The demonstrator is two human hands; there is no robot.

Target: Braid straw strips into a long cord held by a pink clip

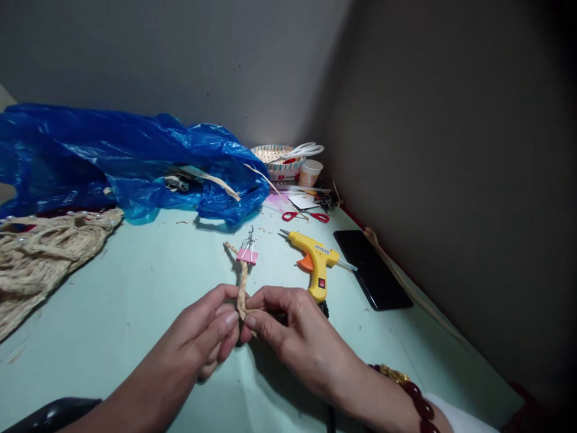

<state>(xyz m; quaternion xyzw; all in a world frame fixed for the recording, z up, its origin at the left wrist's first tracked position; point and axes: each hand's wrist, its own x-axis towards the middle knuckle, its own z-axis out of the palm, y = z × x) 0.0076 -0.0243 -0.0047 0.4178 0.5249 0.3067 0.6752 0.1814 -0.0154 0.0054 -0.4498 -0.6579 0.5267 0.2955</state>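
Note:
A short tan braid (244, 281) of straw-like strands runs up from between my hands. Its upper part is clamped by a pink binder clip (247, 257) with wire handles, and a thin braided end pokes out at the clip's left. My left hand (216, 331) is closed, thumb and fingers pinching the lower braid from the left. From the right, my right hand (283, 322) pinches the strands at the braid's lower end. The strand ends are mostly hidden by my fingers.
A yellow glue gun (318, 258) lies right of the braid, beside a black phone-like slab (373, 269). Red-handled scissors (305, 215), a paper cup (311, 172) and a basket (277, 154) stand behind. Blue plastic (135, 156) and woven straw work (54, 252) occupy the left.

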